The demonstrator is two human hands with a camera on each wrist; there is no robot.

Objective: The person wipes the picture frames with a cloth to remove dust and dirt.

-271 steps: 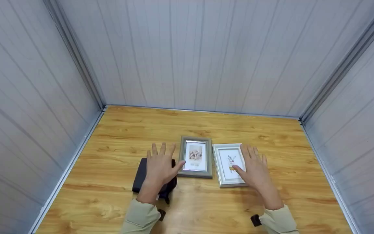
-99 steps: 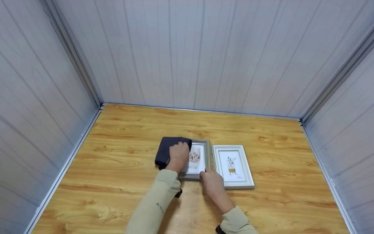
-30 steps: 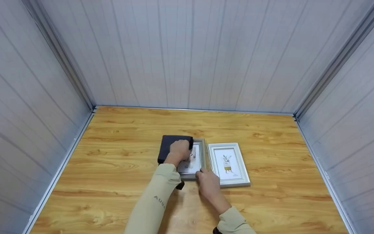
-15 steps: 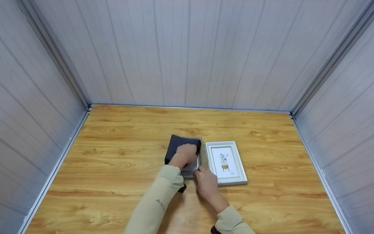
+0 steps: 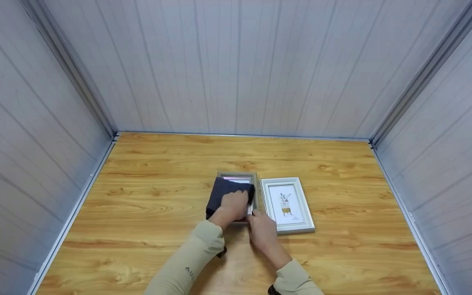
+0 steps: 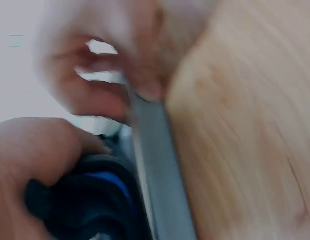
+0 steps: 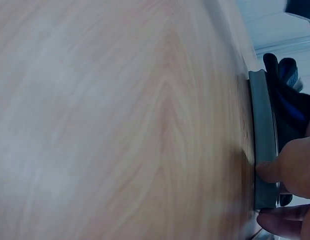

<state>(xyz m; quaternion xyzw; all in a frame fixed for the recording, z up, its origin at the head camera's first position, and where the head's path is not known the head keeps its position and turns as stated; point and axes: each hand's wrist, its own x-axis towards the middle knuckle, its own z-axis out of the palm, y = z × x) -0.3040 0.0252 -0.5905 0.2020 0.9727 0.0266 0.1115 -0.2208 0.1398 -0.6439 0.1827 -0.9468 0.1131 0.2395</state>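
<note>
My left hand (image 5: 234,205) grips a folded dark cloth (image 5: 221,189) and lays it over the glass of a grey picture frame (image 5: 238,174). Only the frame's far border, a strip of glass and part of its right side show past the cloth. At the frame's near right corner, my right hand (image 5: 263,230) pinches the border, with its thumb (image 7: 268,171) against the outer side in the right wrist view. Bunched dark cloth (image 6: 90,200) also fills the area under the left hand in the left wrist view.
A white picture frame (image 5: 304,205) with a potted-plant print lies flat just right of the grey one. Both rest on a wood-grain tabletop (image 5: 154,192), enclosed by pale panel walls (image 5: 236,69) at the back and sides.
From lying at the left under an open hand, the cloth came onto the grey frame. Lately it slid right, then toward the near edge, baring the far border. The right hand keeps the corner.
</note>
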